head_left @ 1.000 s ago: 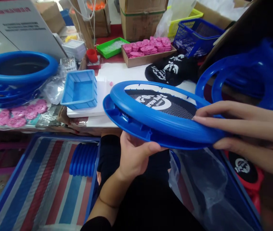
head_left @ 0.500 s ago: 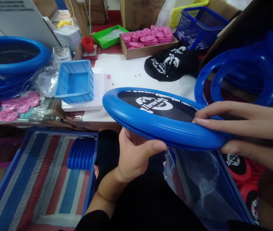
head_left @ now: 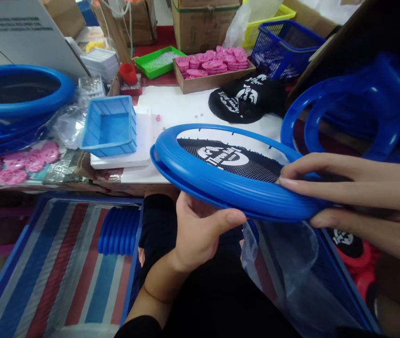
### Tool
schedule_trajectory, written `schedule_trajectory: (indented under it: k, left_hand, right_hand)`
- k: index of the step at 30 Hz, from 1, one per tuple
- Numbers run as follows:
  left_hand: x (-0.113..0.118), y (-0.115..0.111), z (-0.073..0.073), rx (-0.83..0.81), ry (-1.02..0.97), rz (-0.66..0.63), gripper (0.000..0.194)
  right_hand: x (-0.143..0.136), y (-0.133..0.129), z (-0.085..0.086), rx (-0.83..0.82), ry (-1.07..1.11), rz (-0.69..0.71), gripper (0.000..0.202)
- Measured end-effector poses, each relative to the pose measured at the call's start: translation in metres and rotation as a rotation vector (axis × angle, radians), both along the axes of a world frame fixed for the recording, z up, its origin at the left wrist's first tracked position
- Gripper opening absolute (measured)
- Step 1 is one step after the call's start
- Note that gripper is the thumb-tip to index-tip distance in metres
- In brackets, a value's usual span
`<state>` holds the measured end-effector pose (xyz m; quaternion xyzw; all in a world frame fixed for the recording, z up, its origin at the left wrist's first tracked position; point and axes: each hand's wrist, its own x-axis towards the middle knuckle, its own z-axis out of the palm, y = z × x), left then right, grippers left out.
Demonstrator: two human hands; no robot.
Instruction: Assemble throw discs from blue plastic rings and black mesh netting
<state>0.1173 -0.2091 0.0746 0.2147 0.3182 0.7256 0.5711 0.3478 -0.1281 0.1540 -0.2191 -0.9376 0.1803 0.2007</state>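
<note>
A blue flying disc (head_left: 217, 183) is held tilted above the table's front edge. It has two plastic rings, one over the other, with a gap between them along the left side. Inside lies a black printed mesh (head_left: 259, 168); along the far side it sags away from the ring, and small pegs show there. My left hand (head_left: 196, 234) grips the rim from beneath, thumb along the near edge and fingers hidden under it. My right hand (head_left: 355, 188) pinches the right end, fingers on top and thumb below.
On the table are a light-blue bin (head_left: 110, 131), black mesh pieces (head_left: 233, 105), a carton of pink discs (head_left: 189, 84) and a green tray (head_left: 159, 70). Blue rings pile up at right (head_left: 312, 126) and left (head_left: 20, 108). A striped-lined crate (head_left: 62, 272) holding blue rings stands below.
The upper ring has lifted from the lower one at the left, widening the gap. The mesh's far edge has dropped away from the ring. Both hands keep their hold.
</note>
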Motion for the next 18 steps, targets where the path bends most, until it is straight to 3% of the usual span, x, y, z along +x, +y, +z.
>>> schedule_trajectory:
  k: [6,9,12,15,18]
  left_hand:
    - [-0.005,0.001,-0.009,-0.014,0.077,0.081,0.058]
    - [-0.009,0.013,-0.006,-0.086,0.080,0.058,0.067]
    - [-0.013,0.027,-0.007,-0.149,0.128,-0.018,0.070]
    - [-0.019,0.038,-0.020,-0.297,0.202,-0.042,0.054]
    - [-0.027,0.048,-0.041,-0.380,0.226,-0.029,0.053]
  right_hand:
    - [-0.016,0.002,0.001,-0.080,0.097,0.101,0.037]
    - [-0.022,0.011,-0.013,-0.034,0.134,0.107,0.042]
    - [-0.028,0.003,-0.035,0.161,0.023,0.075,0.039]
    - [-0.024,-0.042,-0.052,0.552,-0.131,-0.214,0.033]
    - [0.009,-0.107,-0.053,0.876,-0.198,-0.562,0.040]
